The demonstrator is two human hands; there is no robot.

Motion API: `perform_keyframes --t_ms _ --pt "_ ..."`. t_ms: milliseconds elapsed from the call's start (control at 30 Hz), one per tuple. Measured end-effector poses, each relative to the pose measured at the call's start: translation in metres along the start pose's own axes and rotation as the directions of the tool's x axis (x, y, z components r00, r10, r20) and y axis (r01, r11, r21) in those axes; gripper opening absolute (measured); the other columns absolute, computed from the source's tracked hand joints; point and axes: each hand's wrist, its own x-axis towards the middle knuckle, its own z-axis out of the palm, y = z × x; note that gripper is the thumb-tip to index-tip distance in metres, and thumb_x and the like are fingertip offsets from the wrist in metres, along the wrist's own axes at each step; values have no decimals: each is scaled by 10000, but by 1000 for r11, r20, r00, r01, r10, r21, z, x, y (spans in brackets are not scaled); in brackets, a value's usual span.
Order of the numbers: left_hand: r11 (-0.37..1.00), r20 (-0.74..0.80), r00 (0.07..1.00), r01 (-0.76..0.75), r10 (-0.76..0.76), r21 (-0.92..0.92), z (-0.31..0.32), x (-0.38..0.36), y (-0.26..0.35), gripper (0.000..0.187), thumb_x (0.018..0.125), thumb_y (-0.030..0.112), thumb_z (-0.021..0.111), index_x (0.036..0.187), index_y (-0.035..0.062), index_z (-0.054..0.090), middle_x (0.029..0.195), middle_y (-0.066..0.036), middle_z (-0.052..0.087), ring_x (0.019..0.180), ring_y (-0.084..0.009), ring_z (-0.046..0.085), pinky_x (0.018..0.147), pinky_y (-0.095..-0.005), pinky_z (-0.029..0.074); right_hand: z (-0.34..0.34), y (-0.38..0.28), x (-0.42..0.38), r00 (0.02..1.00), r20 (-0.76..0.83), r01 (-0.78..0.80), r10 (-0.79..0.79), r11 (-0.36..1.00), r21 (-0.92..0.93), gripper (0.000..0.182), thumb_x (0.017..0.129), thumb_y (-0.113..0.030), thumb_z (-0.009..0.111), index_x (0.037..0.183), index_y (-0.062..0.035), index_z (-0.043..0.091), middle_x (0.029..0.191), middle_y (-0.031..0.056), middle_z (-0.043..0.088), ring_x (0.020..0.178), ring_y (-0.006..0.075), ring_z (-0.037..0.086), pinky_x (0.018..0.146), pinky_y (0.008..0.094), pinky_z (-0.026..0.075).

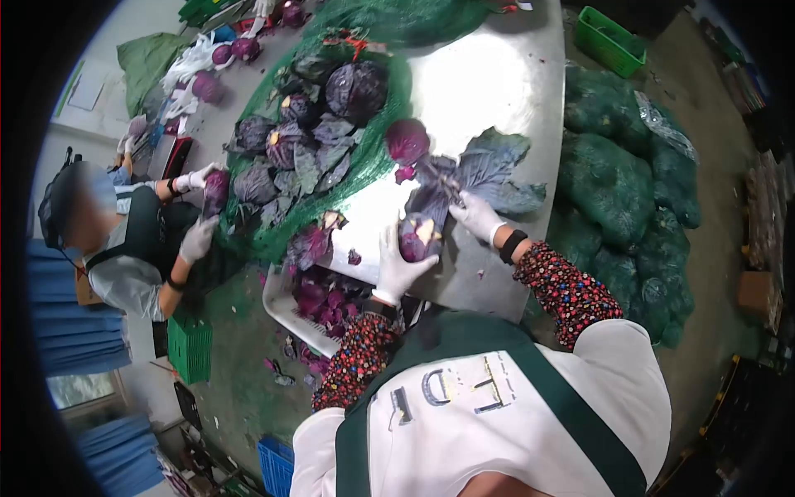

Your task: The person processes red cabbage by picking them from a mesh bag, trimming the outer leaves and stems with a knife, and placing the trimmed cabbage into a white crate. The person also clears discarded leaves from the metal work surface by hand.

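My left hand (402,262), in a white glove, grips a red cabbage (420,238) from its left side, with the pale cut stem end showing. Just above and right of it, my gloved right hand (477,217) is closed on what looks like a knife (448,184), its blade pointing up and left over the leaves. Large loose outer leaves (497,170) lie spread on the metal table (472,83) around my right hand. Beyond both hands sits a trimmed, glossy cabbage (407,141).
Untrimmed cabbages (290,141) lie on a green net (385,124) at left. A white crate (277,296) of purple scraps stands below the table edge. Filled green net sacks (604,178) are stacked at right. A co-worker (124,240) across the table holds another cabbage (216,192).
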Motion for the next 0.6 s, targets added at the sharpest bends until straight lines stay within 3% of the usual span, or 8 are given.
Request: perform_keyframes --t_ms 67,133,200,267,400,467,500,600 --pt "999 -20 999 28 -28 -34 -11 0 -1 1037 618 286 852 1444 38 277 1271 -228 378 1225 -390 390 1032 -440 369 8 -11 -5 1000 -4 -21 20 997 -73 406 888 -358 549 1023 26 549 900 279 639 884 453 614 770 484 493" --pt "998 -28 998 58 -59 -26 -17 -6 -16 999 617 291 854 1437 69 328 1237 -213 367 1191 -379 407 1009 -427 394 13 -35 -24 988 152 -23 21 1000 11 450 915 -396 532 1049 33 544 924 282 639 918 441 618 789 467 491" --pt "996 -25 995 92 -92 -18 -25 -16 -13 983 610 298 859 1425 72 358 1192 -204 379 1148 -368 425 992 -424 403 13 -71 -51 960 278 -100 44 976 193 504 970 -427 458 1185 27 492 1032 292 618 1015 418 593 867 450 464" --pt "992 -10 996 92 -91 86 -33 -26 -2 967 591 325 870 1403 69 411 1076 -175 396 1028 -337 459 936 -413 425 32 -65 -65 975 150 155 -164 986 69 526 987 -399 417 1315 12 399 978 297 628 939 437 610 817 490 471" --pt "978 -64 985 168 -161 125 -22 -28 4 940 579 347 869 1351 40 428 1096 -190 406 1036 -351 462 919 -422 429 35 -76 -75 961 268 86 -61 993 -83 553 995 -371 384 1401 -5 299 904 299 634 852 471 610 758 538 465" --pt "976 -204 976 -27 72 216 -11 -23 -5 887 600 365 856 1295 31 417 1151 -222 409 1084 -374 460 921 -435 425 29 -80 -73 970 224 123 -94 985 -122 568 993 -362 381 1425 -12 265 831 301 631 783 490 601 706 559 461" --pt "994 -215 976 -11 34 108 -6 -19 -5 839 625 378 840 1244 18 403 1193 -233 415 1117 -392 458 927 -448 419 38 -63 -68 976 164 165 -146 980 -109 508 996 -326 385 1394 -17 321 928 290 635 787 474 604 706 543 474" --pt "994 -194 978 93 -80 59 9 -12 -5 810 643 409 821 1210 -3 416 1169 -205 435 1089 -389 470 920 -455 419 40 -56 -57 955 44 296 -293 942 -156 417 1003 -251 367 1341 -9 392 1110 261 605 806 439 620 707 517 494"
